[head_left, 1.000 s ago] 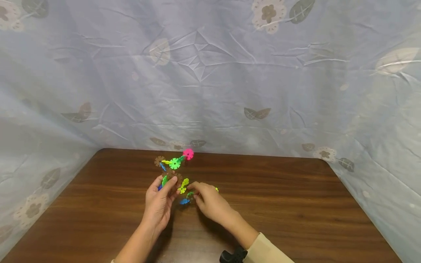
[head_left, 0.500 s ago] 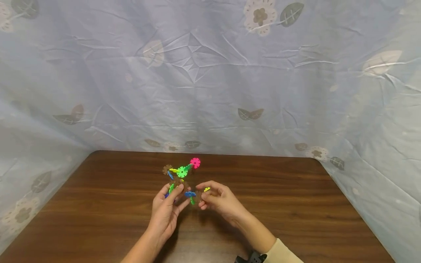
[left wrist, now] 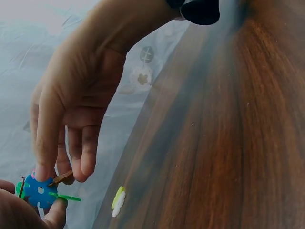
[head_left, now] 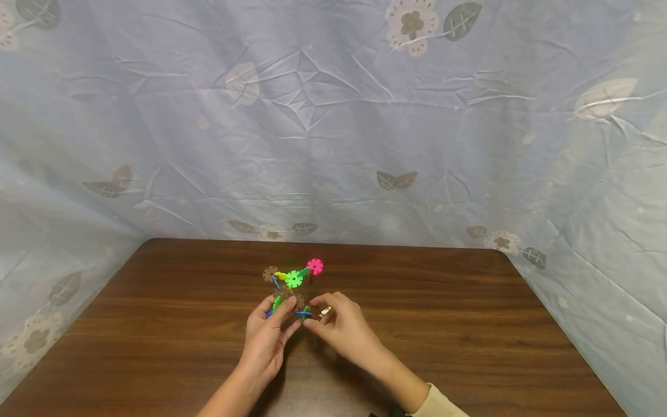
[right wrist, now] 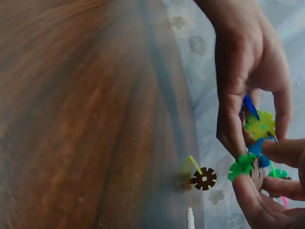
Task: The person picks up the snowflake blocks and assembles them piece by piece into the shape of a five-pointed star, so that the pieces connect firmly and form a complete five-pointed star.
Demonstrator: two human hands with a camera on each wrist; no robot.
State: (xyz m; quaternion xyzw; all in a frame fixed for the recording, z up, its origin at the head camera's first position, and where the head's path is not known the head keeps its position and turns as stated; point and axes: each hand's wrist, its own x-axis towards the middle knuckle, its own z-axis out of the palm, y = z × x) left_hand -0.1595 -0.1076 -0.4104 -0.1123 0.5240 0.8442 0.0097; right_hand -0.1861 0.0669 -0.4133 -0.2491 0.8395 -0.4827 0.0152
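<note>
My left hand [head_left: 268, 341] grips a chain of notched plastic interlocking discs above the table. Its upper end carries a pink disc [head_left: 315, 266], a bright green disc [head_left: 294, 279] and a brown disc [head_left: 270, 273]. A blue disc [left wrist: 35, 194] sits at the near end, between both hands, with green pieces beside it. Close on the right, my right hand [head_left: 346, 330] has thumb and index at this end, pinching a brown disc [left wrist: 61, 177] that touches the blue one. Fingers partly hide the joints, so how firmly they are fitted cannot be seen.
A yellow piece and a white piece [left wrist: 119, 205] lie on the brown wooden table [head_left: 443, 324], beyond my right hand. Patterned grey-blue cloth [head_left: 333, 145] hangs behind and at both sides.
My right hand moved a little right, pinched the brown disc, then came in closer to my left hand. The chain shifted right and slightly down, and the blue end turned edge-on.
</note>
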